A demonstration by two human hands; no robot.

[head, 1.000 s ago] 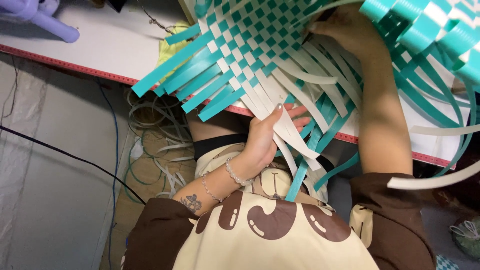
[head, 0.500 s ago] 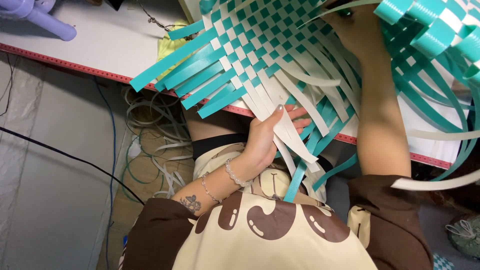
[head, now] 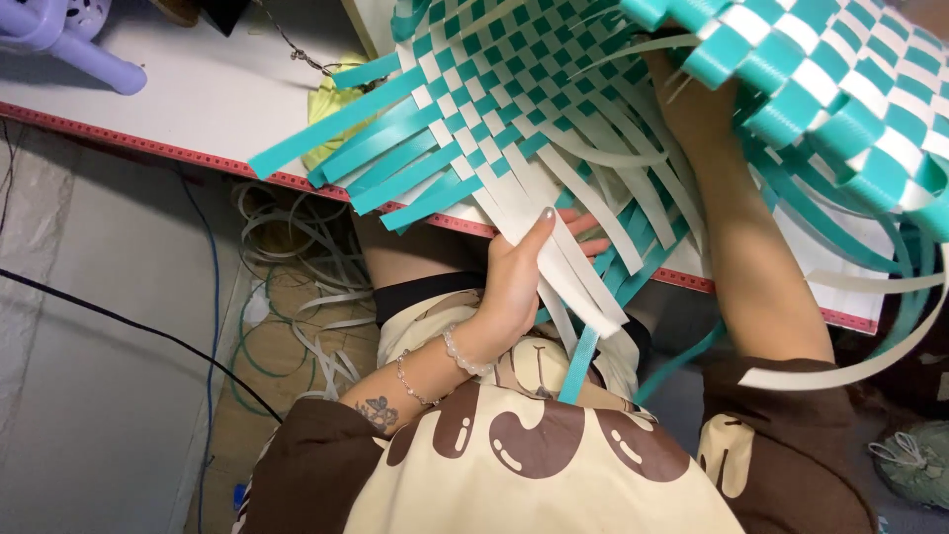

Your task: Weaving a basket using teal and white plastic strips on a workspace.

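Note:
A half-woven mat of teal and white plastic strips (head: 494, 109) lies on the white table (head: 198, 99), with loose strip ends hanging over the red front edge. My left hand (head: 519, 277) holds a bundle of loose white strips (head: 573, 267) below that edge, thumb on top. My right hand (head: 692, 94) reaches up under the weave; strips and a finished teal-and-white woven basket (head: 850, 99) cover its fingers.
A lilac plastic object (head: 69, 40) stands at the table's back left. Cut white strips and cables (head: 297, 297) lie tangled on the floor under the table. A black cable (head: 119, 316) and a blue cable (head: 213, 297) cross the floor at left.
The view has shifted slightly and the woven basket at upper right has come lower over the mat. My left hand keeps its hold on the white strips.

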